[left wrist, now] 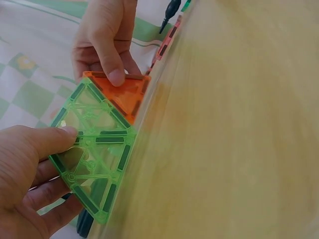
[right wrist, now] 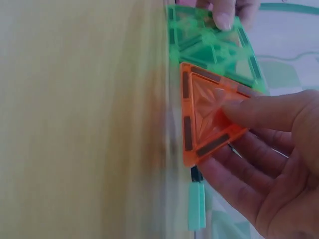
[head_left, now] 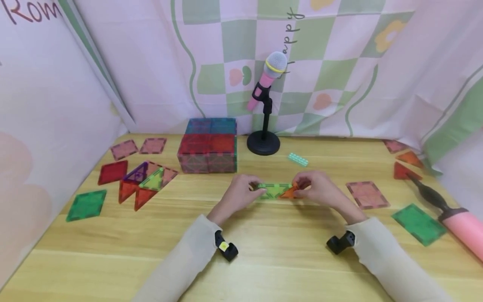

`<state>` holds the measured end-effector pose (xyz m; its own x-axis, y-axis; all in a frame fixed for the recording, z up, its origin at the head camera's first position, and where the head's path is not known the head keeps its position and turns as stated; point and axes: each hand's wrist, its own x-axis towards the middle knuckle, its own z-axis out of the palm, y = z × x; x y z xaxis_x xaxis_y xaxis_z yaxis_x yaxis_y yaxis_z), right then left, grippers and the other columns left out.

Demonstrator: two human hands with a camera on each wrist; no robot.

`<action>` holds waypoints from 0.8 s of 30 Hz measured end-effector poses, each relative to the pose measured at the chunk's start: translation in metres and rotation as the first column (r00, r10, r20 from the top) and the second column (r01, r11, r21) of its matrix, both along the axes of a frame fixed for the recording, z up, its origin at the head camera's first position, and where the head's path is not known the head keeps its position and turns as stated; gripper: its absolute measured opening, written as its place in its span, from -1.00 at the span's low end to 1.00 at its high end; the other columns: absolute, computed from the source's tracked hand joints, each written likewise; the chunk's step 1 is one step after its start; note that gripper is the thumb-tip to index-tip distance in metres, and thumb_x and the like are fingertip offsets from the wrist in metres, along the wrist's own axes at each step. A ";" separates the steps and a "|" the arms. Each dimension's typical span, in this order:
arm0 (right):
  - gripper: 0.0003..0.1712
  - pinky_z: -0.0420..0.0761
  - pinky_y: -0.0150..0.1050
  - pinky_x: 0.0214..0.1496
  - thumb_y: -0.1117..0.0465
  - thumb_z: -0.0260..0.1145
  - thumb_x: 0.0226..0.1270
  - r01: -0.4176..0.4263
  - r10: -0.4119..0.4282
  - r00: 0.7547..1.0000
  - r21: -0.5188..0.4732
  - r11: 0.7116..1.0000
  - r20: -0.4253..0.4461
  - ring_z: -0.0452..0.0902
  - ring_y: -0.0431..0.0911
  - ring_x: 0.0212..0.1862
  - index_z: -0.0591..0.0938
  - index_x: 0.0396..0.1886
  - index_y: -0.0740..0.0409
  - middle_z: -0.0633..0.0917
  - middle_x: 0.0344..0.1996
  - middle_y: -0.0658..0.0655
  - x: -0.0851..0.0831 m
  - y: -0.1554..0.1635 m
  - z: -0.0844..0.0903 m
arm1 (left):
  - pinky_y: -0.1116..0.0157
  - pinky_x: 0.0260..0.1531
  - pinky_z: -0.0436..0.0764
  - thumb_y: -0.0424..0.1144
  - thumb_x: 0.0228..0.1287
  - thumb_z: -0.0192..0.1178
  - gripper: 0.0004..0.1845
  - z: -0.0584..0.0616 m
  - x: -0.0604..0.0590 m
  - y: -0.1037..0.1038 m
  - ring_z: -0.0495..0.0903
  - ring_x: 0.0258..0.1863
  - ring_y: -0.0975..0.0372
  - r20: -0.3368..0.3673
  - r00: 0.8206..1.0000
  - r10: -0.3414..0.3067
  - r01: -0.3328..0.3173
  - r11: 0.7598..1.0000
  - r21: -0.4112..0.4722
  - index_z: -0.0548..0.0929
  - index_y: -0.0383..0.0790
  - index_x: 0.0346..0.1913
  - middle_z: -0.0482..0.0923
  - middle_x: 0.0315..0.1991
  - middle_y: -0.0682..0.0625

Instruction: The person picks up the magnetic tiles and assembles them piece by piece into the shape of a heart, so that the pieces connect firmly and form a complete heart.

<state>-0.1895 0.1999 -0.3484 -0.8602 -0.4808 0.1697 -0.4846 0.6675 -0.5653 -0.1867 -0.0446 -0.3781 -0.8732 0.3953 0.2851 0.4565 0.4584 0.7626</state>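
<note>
My left hand [head_left: 239,193] pinches two joined translucent light-green triangular magnetic tiles [left wrist: 102,162] between thumb and fingers, near the middle of the wooden table. An orange triangular magnetic tile [right wrist: 203,112] is pinched by my right hand [head_left: 321,189], its thumb on the face and its fingers behind. One slanted side of the orange tile lies against the upper green triangle, as the left wrist view shows. All three tiles stand on edge close to the tabletop, between the two hands.
Behind the hands stand a box of red and blue tiles [head_left: 206,153] and a pink microphone [head_left: 267,77] on a black stand. A small turquoise studded brick [head_left: 298,159] lies nearby. Loose tiles flank both sides, including a green square [head_left: 419,224] beside a pink-handled pump [head_left: 464,230].
</note>
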 end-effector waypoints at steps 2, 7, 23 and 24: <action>-0.82 0.57 -0.28 -0.28 0.43 0.45 -0.02 -0.008 0.008 1.000 -0.003 1.000 0.004 0.59 -0.21 -0.39 0.63 -0.42 0.20 0.70 -0.49 0.04 0.001 -0.003 -0.002 | 0.50 -0.36 0.57 -0.31 0.15 0.33 -0.88 -0.001 0.000 0.001 0.62 -0.37 0.28 -0.002 1.000 -0.004 0.004 1.000 -0.003 0.75 -0.27 -0.27 0.71 -0.37 -0.06; -0.84 0.55 -0.28 -0.29 0.43 0.43 -0.01 -0.006 0.006 1.000 -0.005 1.000 0.010 0.58 -0.23 -0.40 0.63 -0.43 0.19 0.69 -0.50 0.02 0.002 -0.004 -0.006 | 0.50 -0.35 0.57 -0.30 0.16 0.33 -0.89 -0.001 0.000 0.001 0.61 -0.37 0.28 0.003 1.000 -0.002 0.002 1.000 0.000 0.75 -0.26 -0.27 0.71 -0.37 -0.05; -0.88 0.56 -0.33 -0.27 0.43 0.40 0.04 -0.017 0.018 0.998 -0.024 1.000 0.062 0.61 -0.16 -0.35 0.64 -0.42 0.22 0.70 -0.48 0.06 0.005 -0.004 -0.007 | 0.47 -0.32 0.58 -0.30 0.18 0.31 -0.84 -0.003 0.004 0.000 0.63 -0.31 0.24 -0.012 1.000 0.000 0.000 1.000 0.000 0.74 -0.25 -0.19 0.72 -0.29 -0.07; -0.87 0.58 -0.32 -0.26 0.43 0.40 0.04 -0.028 0.029 0.997 -0.022 0.999 0.069 0.61 -0.14 -0.34 0.64 -0.39 0.23 0.70 -0.47 0.07 0.005 -0.003 -0.007 | 0.47 -0.32 0.58 -0.30 0.18 0.31 -0.84 -0.003 0.004 0.000 0.63 -0.31 0.24 -0.016 1.000 0.002 -0.002 1.000 -0.005 0.74 -0.25 -0.19 0.72 -0.28 -0.07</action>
